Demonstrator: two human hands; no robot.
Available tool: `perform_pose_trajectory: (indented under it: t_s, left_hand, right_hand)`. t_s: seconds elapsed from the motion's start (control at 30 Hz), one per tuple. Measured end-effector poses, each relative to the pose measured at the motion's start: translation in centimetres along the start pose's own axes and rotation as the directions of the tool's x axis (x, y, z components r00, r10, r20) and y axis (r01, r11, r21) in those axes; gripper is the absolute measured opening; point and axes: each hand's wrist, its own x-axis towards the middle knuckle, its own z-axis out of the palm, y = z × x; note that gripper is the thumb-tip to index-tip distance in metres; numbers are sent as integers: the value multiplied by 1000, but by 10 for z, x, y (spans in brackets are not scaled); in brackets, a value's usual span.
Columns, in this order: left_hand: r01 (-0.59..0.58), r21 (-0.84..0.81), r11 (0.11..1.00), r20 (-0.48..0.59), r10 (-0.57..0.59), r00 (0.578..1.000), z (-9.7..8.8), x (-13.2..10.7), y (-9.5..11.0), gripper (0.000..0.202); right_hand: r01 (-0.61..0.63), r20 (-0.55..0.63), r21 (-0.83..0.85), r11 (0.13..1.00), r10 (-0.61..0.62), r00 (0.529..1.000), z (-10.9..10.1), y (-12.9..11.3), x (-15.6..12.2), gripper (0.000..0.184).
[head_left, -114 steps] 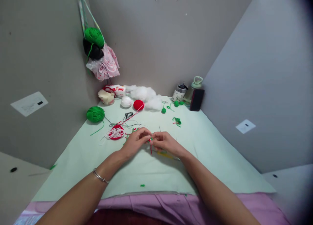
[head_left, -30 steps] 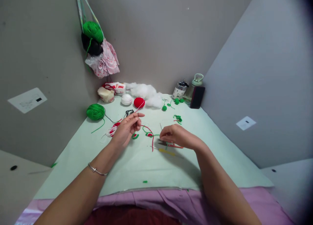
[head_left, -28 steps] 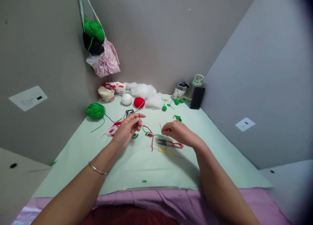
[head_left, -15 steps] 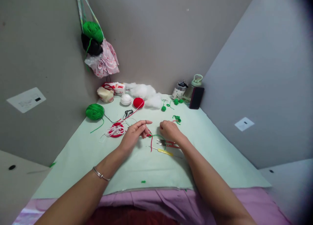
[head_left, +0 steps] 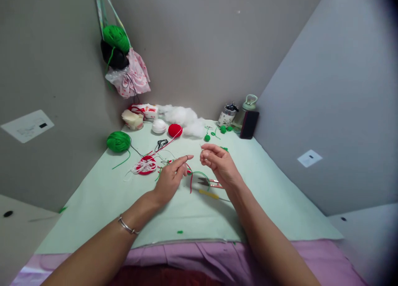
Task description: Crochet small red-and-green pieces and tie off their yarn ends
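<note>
My left hand [head_left: 170, 179] rests low over the mint-green mat [head_left: 93, 203], index finger stretched out, thumb and other fingers pinched on a small red and green crochet piece [head_left: 188, 171]. A red yarn strand [head_left: 190, 185] hangs from that piece. My right hand [head_left: 220, 163] is lifted beside it, its fingertips pinched on a thin needle [head_left: 201, 147] that barely shows. Just below the right hand lie red thread snips [head_left: 212, 181] and a yellow-handled crochet hook [head_left: 207, 193].
A red crochet disc with white yarn [head_left: 143, 166] and a green yarn ball [head_left: 118, 141] lie to the left. At the back are white and red balls, white stuffing [head_left: 183, 116], a jar [head_left: 226, 116], a bottle and a dark phone [head_left: 248, 124]. A bag of yarn [head_left: 124, 70] hangs in the corner.
My right hand left the snips on the mat, reached forward and rose with its fingers pinched. My left hand came back toward the middle with the crochet piece.
</note>
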Motion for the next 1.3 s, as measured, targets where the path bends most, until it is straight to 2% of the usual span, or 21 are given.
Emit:
perform_pose_trajectory:
  t_s: [0.1, 0.2, 0.33, 0.43, 0.53, 0.6, 0.7, 0.8, 0.9, 1.03, 1.2, 1.3]
  left_hand:
    - [-59, 29, 998, -28, 60, 998, 0, -2, 0, 38]
    - [-105, 50, 993, -32, 106, 994, 1, -3, 1, 38]
    - [-40, -41, 998, -10, 39, 999, 3, -5, 2, 37]
    - [-4, -79, 997, 11, 5, 1000, 5, -6, 5, 36]
    - [-36, -35, 999, 16, 36, 999, 5, -7, 8, 32]
    - [-85, 10, 996, 4, 85, 996, 6, -7, 9, 29]
    - [-173, 95, 980, -24, 176, 984, 8, -8, 5, 27]
    - [-247, 220, 943, -17, 257, 966, 9, -7, -4, 30]
    - [-291, 302, 908, -16, 310, 950, 9, -6, -11, 33]
    - [-331, 350, 876, -17, 359, 933, 6, -5, -14, 36]
    - [-328, 377, 866, -2, 355, 935, 3, -3, -7, 41]
    - [-308, 377, 873, -11, 337, 941, 1, -3, -3, 41]
  right_hand:
    - [22, -11, 20, 1000, -21, 1000, 5, 1, -2, 43]
    - [13, -30, 30, 999, -13, 999, 9, 2, -4, 46]
    - [14, -33, 47, 999, -12, 999, 15, 4, -9, 48]
    - [-18, -29, 56, 998, 20, 999, 17, 5, -10, 35]
    - [-37, -20, 64, 997, 38, 999, 16, 7, -10, 24]
    - [6, -15, 33, 999, -6, 1000, 15, 9, -10, 20]
    - [151, -7, -125, 980, -154, 988, 17, 11, -13, 11]
    - [302, 6, -336, 892, -319, 948, 21, 13, -19, 4]
    - [353, 19, -460, 815, -388, 921, 23, 14, -23, 4]
    - [305, 25, -487, 819, -336, 942, 22, 11, -23, 8]
    - [134, 15, -411, 902, -140, 990, 18, 6, -19, 15]
    - [150, 32, -421, 894, -151, 988, 18, 6, -19, 15]
